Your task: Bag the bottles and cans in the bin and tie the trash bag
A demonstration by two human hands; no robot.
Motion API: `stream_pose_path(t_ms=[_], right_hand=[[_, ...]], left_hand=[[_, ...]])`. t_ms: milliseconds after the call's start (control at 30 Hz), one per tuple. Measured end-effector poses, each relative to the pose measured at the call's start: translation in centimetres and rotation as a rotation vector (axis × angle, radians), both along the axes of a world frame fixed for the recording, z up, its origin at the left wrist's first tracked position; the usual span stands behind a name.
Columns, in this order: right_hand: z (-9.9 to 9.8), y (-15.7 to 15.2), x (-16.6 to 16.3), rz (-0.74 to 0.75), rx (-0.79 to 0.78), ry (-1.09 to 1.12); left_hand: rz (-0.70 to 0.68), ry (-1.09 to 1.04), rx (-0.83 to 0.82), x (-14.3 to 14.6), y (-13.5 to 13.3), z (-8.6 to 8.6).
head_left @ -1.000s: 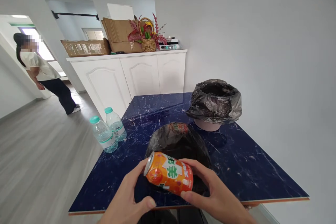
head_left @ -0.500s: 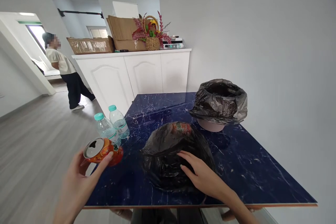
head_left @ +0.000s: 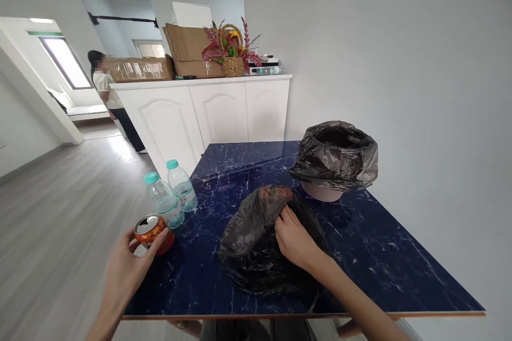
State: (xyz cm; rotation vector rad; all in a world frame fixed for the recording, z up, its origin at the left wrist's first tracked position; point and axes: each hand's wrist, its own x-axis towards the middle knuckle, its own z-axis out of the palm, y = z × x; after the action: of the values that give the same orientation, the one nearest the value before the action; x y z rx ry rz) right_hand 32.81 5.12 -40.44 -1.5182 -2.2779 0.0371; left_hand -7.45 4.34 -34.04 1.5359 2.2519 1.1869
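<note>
My left hand (head_left: 130, 264) is wrapped round an orange drink can (head_left: 155, 235), which stands upright at the table's left edge with its opened top facing up. Just behind the can are two clear water bottles, a nearer bottle (head_left: 165, 203) and a farther bottle (head_left: 182, 186), both with teal caps. In the middle of the table lies a black plastic bag (head_left: 248, 245); something red and green shows through its far side. The fingers of my right hand (head_left: 294, 237) are pinched on the bag's upper rim.
A pinkish bin (head_left: 320, 192) lined with a black bag (head_left: 340, 162) stands at the right rear of the blue marbled table (head_left: 384, 256). Beyond it, a white cabinet (head_left: 220, 106) carries cardboard boxes (head_left: 140, 69) and a flower basket (head_left: 233, 65). A person (head_left: 116, 101) stands behind the cabinet's left end.
The can in my left hand has come down from a tilt to upright on the table. My right hand has closed on the bag's rim and lifted it. The person has moved right.
</note>
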Motion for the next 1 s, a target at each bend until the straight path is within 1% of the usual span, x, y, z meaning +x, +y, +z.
stream_pose_path(t_ms=[133, 200, 267, 333, 400, 467, 500, 567, 667, 700, 767, 833, 867, 900, 933, 967, 1000], right_hand=[[2.2, 2.8, 0.8, -0.043, 0.037, -0.093], [3.1, 4.3, 1.3, -0.075, 0.042, -0.135], [3.7, 5.7, 1.7, -0.114, 0.036, -0.178], [3.9, 6.9, 2.0, -0.144, 0.016, -0.221], [4.0, 7.9, 2.2, -0.157, -0.016, -0.258], [4.0, 8.7, 2.4, -0.157, -0.050, -0.280], [4.1, 8.9, 2.5, -0.156, -0.064, -0.283], [4.2, 9.1, 2.7, -0.153, -0.083, -0.271], [4.7, 8.7, 3.0, -0.139, -0.092, -0.228], [4.8, 8.4, 3.1, -0.131, -0.093, -0.210], [5.3, 7.7, 3.1, -0.107, -0.094, -0.177], [6.0, 6.7, 3.1, -0.077, -0.095, -0.146], [6.4, 6.2, 3.1, -0.058, -0.094, -0.131], [6.9, 5.5, 3.2, -0.036, -0.094, -0.116], [7.4, 4.8, 3.3, -0.012, -0.093, -0.101], [8.0, 4.1, 3.5, 0.015, -0.095, -0.085], [8.5, 3.3, 3.8, 0.042, -0.101, -0.070]], left_hand=[[0.008, -0.003, 0.021, -0.3, 0.4, -0.9], [0.025, -0.033, 0.075, -0.5, 0.4, -1.6], [0.062, -0.040, 0.172, -0.4, 0.0, -2.3], [0.103, 0.062, 0.306, 0.3, -0.8, -2.9], [0.115, 0.231, 0.462, 1.4, -1.8, -3.3], [0.061, 0.369, 0.604, 2.9, -2.9, -3.7], [0.009, 0.408, 0.653, 3.8, -3.3, -3.8], [-0.129, 0.442, 0.690, 5.7, -4.2, -4.1], [-0.389, 0.432, 0.654, 8.9, -5.5, -3.8], [-0.497, 0.427, 0.634, 10.0, -6.0, -3.4], [-0.759, 0.452, 0.560, 12.2, -6.8, -2.3], [-1.027, 0.534, 0.429, 14.2, -7.2, -0.9], [-1.128, 0.584, 0.358, 15.1, -7.2, -0.2], [-1.190, 0.628, 0.299, 15.8, -7.0, 0.3], [-1.210, 0.660, 0.256, 16.4, -6.6, 0.7], [-1.191, 0.679, 0.236, 16.7, -6.0, 0.8], [-1.141, 0.689, 0.232, 16.9, -5.3, 0.6]])
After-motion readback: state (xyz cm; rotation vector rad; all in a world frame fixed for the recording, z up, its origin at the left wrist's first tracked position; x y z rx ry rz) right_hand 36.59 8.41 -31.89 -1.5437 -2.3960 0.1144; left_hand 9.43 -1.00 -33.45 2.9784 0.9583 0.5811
